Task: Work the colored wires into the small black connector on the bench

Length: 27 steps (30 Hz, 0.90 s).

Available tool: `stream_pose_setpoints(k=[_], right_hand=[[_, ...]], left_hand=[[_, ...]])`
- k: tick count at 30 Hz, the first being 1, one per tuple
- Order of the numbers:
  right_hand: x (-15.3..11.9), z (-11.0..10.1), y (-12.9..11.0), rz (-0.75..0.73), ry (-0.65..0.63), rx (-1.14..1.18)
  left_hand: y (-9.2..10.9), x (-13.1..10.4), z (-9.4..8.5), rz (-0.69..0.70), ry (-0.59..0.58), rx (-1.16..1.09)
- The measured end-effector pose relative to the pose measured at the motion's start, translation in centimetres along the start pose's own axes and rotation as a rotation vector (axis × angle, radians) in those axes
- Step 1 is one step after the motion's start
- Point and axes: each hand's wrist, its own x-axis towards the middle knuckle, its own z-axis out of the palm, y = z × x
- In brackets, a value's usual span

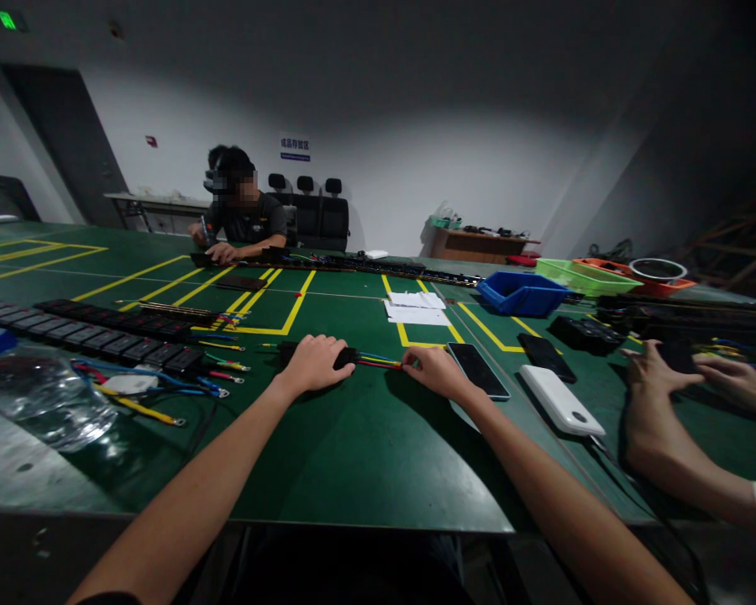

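My left hand is closed over a black block lying on the green table. Blue, yellow and red wires come out of the block's right side. Their far ends are pinched between the fingertips of my right hand. Just right of that hand lies a phone with a dark screen. To the left, rows of black blocks lie side by side, with coloured wires ending in ring terminals.
A plastic bottle lies at the left. White papers, a blue bin, a dark phone and a white power bank are ahead and right. A co-worker's hands work at right; another person sits across.
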Motion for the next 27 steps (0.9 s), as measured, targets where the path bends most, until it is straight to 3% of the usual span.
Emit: stream_pose_setpoints(k=[15,27], right_hand=[[0.12,0.56,0.51,-0.008,0.005,0.099],[0.02,0.18,0.55,-0.030,-0.004,0.025]], left_hand=[[-0.05,0.00,0.21,-0.001,0.010,0.025],[-0.03,0.01,0.02,0.005,-0.001,0.003]])
